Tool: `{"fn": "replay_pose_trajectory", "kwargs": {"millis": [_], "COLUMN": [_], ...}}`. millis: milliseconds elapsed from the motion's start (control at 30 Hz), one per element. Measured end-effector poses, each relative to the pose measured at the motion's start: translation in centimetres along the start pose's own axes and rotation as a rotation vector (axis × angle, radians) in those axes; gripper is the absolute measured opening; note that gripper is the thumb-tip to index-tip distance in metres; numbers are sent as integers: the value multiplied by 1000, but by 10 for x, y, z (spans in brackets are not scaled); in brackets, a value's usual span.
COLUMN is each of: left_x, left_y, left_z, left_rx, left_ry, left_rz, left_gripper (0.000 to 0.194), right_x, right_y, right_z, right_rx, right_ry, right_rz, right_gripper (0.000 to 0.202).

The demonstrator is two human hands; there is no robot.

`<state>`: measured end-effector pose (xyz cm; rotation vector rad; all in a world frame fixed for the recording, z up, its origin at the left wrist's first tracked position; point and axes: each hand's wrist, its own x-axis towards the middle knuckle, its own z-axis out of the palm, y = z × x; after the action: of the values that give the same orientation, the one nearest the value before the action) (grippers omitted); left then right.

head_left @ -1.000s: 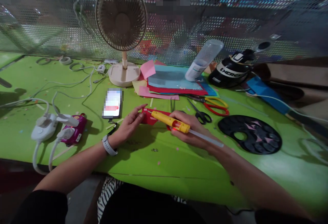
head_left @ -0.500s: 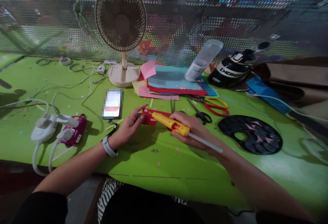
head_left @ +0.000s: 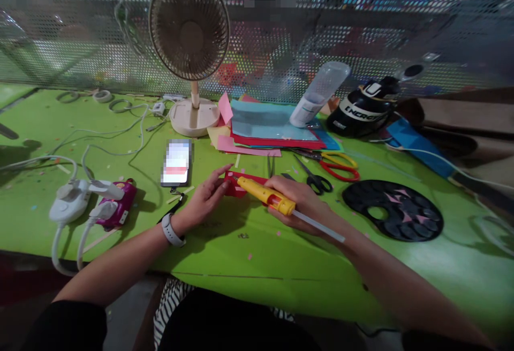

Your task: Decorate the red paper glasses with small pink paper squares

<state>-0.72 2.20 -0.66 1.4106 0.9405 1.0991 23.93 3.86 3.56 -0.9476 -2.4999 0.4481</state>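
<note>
My right hand is closed around a yellow hot glue gun. A clear glue stick sticks out of its back end toward my wrist. The nozzle points left, over the left end of a piece of red paper. At that end my left hand holds the paper between thumb and fingers. Small pale pink bits lie on the red paper near the nozzle. The gun and my right hand hide part of the paper.
Behind my hands lie tweezers, black scissors and red-and-yellow-handled scissors. A black palette with pink paper pieces is on the right. A phone, plugged adapters and a fan stand left. Coloured sheets are stacked behind.
The glue gun and both hands have shifted only slightly, with the nozzle still over the red paper's left end. A pink sheet by the fan has lifted more upright.
</note>
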Motion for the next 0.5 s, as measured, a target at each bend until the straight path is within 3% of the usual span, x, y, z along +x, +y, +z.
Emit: {"fn": "replay_pose_trajectory", "kwargs": {"millis": [500], "left_x": [-1], "left_y": [1], "left_z": [0], "left_rx": [22], "left_ry": [-32], "left_rz": [-17], "left_gripper": [47], "right_x": [3], "right_y": [-8], "right_z": [-6], "right_rx": [105], "right_ry": [-17], "right_rz": [37], "right_gripper": [19]}}
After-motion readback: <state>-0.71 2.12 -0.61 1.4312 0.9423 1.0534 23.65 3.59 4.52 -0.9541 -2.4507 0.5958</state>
